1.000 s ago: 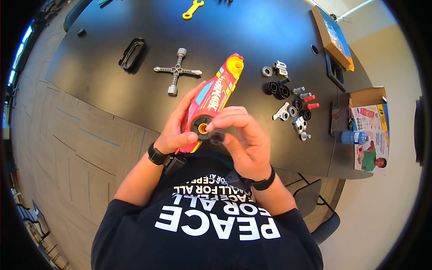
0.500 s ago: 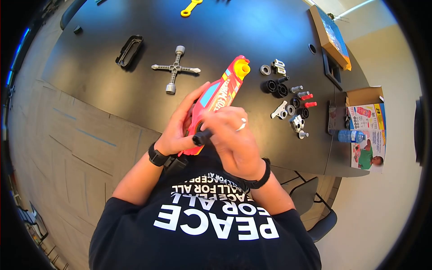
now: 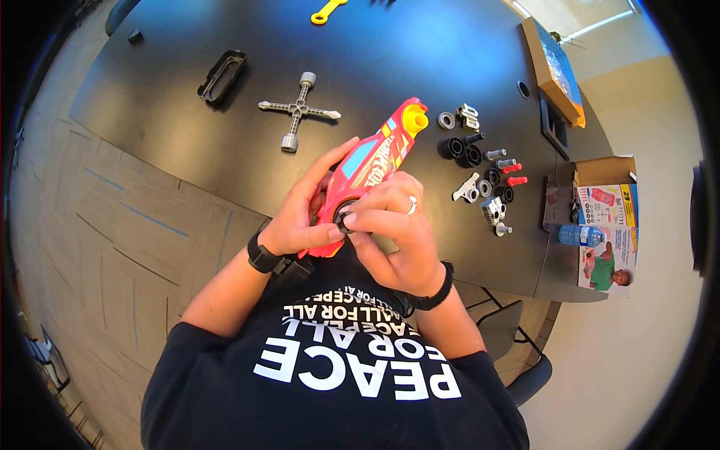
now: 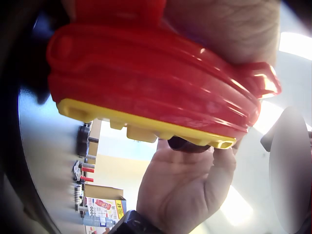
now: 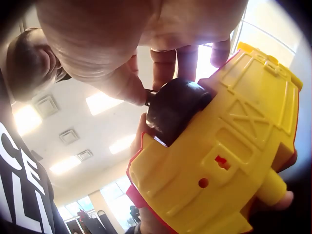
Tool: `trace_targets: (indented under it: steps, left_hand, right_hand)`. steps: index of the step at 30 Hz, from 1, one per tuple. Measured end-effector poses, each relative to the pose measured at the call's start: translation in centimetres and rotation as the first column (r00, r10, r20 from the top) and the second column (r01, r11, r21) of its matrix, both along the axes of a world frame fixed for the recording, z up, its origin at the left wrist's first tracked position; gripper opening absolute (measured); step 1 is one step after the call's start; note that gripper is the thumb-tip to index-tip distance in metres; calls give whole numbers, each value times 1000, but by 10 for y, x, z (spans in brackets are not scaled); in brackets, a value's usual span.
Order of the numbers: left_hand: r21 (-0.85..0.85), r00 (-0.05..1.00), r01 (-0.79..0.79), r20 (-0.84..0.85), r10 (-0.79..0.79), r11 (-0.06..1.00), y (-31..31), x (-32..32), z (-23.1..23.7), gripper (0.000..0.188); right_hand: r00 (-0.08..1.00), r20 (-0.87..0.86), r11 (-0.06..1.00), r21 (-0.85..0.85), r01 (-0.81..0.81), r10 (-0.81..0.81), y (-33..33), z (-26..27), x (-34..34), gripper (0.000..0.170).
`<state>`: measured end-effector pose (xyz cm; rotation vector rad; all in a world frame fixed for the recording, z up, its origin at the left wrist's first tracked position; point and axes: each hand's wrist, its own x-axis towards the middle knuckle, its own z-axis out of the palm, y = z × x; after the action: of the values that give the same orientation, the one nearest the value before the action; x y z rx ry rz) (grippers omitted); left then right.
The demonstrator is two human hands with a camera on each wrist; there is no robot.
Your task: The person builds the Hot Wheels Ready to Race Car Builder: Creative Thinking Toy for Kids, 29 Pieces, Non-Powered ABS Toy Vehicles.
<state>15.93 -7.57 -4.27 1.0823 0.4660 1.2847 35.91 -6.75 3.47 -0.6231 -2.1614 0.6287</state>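
A red toy car body [image 3: 369, 166] with yellow parts is gripped in my left hand [image 3: 304, 210], its yellow end pointing up and away. Its yellow underside [image 5: 229, 165] fills much of the right wrist view, with a black wheel [image 5: 176, 109] at a cutout in its edge. My right hand [image 3: 397, 232] has its thumb and fingers pinched on a small dark part [image 3: 345, 220] at the wheel; the fingers partly hide it. In the left wrist view the red side [image 4: 146, 73] of the car hides most of my left hand.
On the dark table [image 3: 390, 67] lie a grey cross-shaped wrench [image 3: 298, 111], a black frame-like part [image 3: 222, 76] and a yellow wrench [image 3: 328, 12]. Several wheels and pegs [image 3: 471, 156] are at the right, near a water bottle [image 3: 580, 235] and a printed box [image 3: 611, 262].
The dark part, held off the wheel and then turned in my right hand, is now against the wheel. The car has shifted slightly right in the head view, still in my left hand.
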Motion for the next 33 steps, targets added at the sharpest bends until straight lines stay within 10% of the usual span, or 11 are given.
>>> trace_targets:
  steps: [8,11,13,20,26,33]
  left_hand:
    - [-62,998,11,58,-7,998,2,-3,-4,126]
    - [-62,994,-28,100,34,998,0,-6,-6,127]
    - [-102,984,-84,147,99,991,-6,-8,-12,135]
    - [-173,875,-336,306,375,926,-48,-40,-15,142]
    - [-37,761,-643,88,643,765,-48,-86,-2,137]
    - [-41,775,-629,42,631,776,-33,-77,-6,134]
  right_hand:
    - [997,-74,997,75,27,-21,4,12,8,32]
    - [905,-351,970,-133,206,-240,9,-5,18,29]
    - [899,-220,874,-404,270,-380,28,-20,30,29]
    - [928,282,964,-36,263,-242,72,-44,-21,76]
    - [833,448,931,-2,364,-325,104,-60,-74,77]
    - [930,180,942,-39,332,-321,103,-44,-36,16]
